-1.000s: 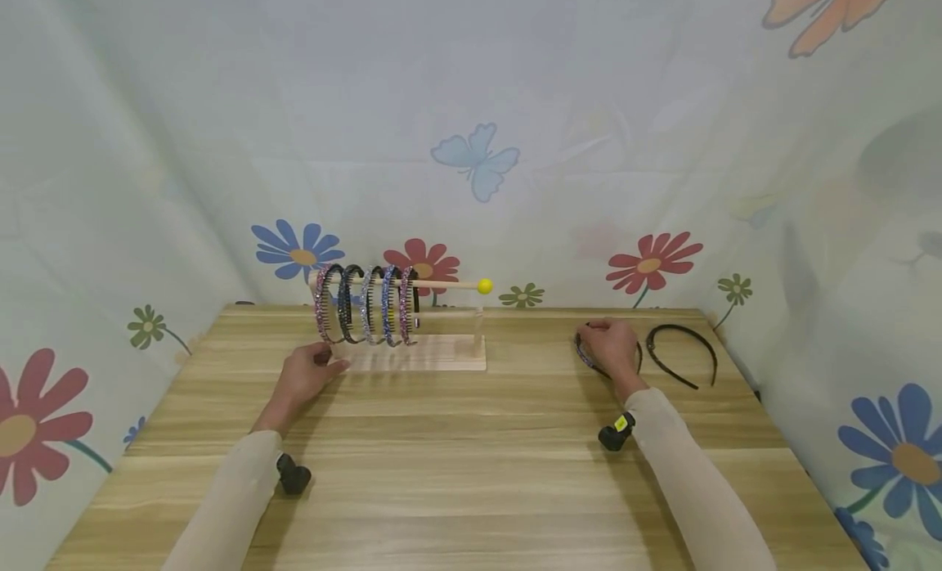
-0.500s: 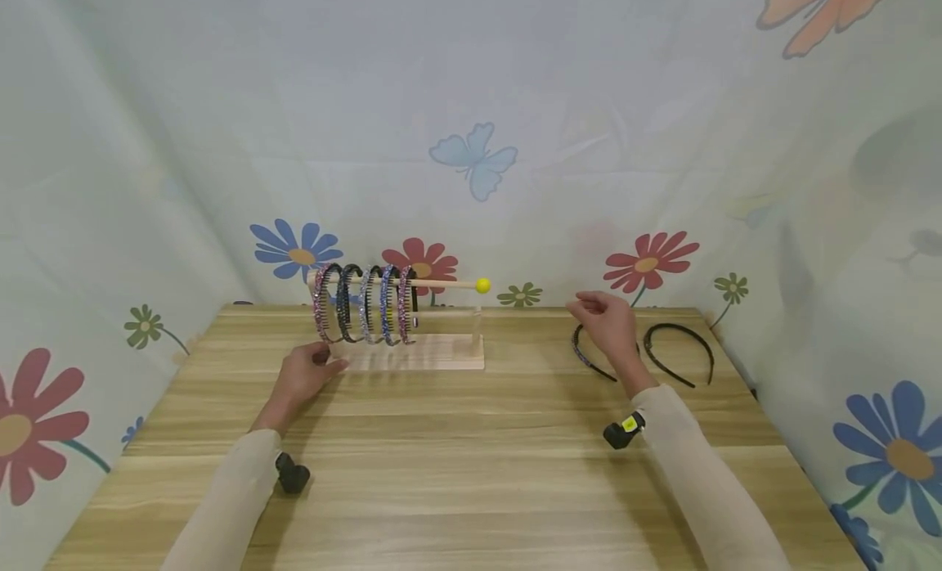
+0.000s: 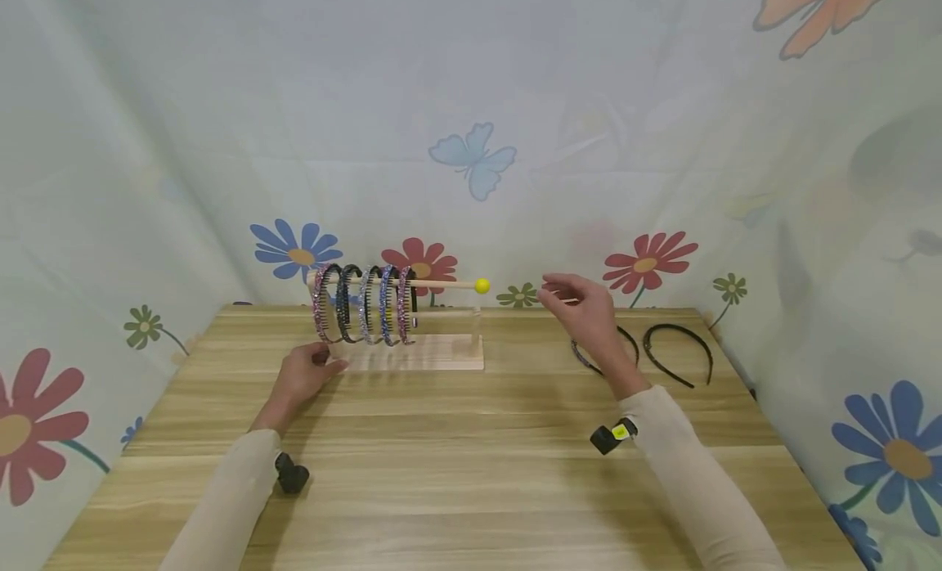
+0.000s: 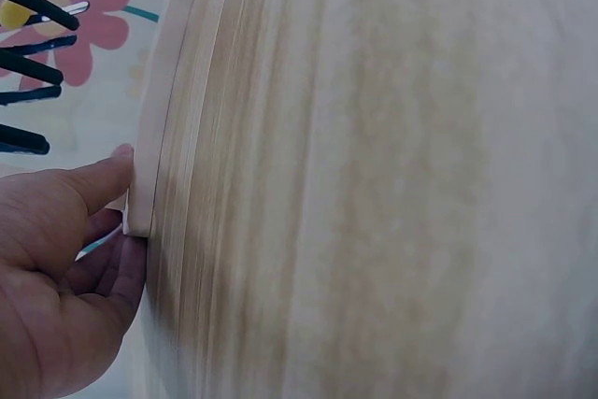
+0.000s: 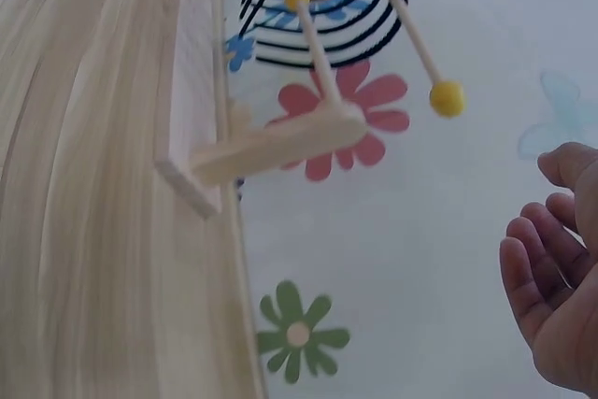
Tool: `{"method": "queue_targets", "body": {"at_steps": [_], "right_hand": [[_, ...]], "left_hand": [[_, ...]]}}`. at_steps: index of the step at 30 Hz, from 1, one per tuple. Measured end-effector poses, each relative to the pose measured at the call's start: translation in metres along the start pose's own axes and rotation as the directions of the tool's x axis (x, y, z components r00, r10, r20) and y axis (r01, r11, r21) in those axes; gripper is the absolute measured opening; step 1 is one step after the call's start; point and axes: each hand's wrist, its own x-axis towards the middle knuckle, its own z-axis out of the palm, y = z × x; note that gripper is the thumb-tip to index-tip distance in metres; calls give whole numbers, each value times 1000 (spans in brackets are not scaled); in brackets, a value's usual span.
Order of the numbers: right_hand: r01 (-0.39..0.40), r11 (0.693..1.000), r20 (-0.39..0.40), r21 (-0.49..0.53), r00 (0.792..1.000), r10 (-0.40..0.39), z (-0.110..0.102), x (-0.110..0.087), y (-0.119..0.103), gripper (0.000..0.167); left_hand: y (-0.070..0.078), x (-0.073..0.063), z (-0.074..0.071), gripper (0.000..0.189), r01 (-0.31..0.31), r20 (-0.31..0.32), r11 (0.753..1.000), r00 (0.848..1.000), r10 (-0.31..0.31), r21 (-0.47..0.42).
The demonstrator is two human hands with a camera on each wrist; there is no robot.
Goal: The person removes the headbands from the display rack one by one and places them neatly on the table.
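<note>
A wooden headband stand holds several glittery toothed headbands on its upper rod, in pink, black, silver and blue. My left hand grips the left end of the stand's base; the left wrist view shows the thumb on one side of the board and the fingers round its end. My right hand is raised over the table, to the right of the rod's yellow ball tip. In the right wrist view its fingers are loosely bent, with nothing between them.
Two more headbands lie on the table at the right. The nearer one has a blue glittery side and is partly behind my right wrist. A dark one lies beyond it. A flowered cloth hangs behind the wooden table.
My right hand has risen off the blue-sided headband and moved left towards the stand without it, its fingers loosening. My left hand has stayed on the base.
</note>
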Motion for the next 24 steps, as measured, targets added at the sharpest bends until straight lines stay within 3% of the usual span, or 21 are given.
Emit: {"method": "queue_targets", "body": {"at_steps": [14,24], "right_hand": [[133,987,110,85,984,-142,44,0,-36,32],[108,990,196,95,973,-125,81,0,-46,31]], "left_hand": [[-1,2,0,48,18,14,1000,1000,-19,8],[0,1,-1,41,6,-1,1000,1000,-6,18]]}}
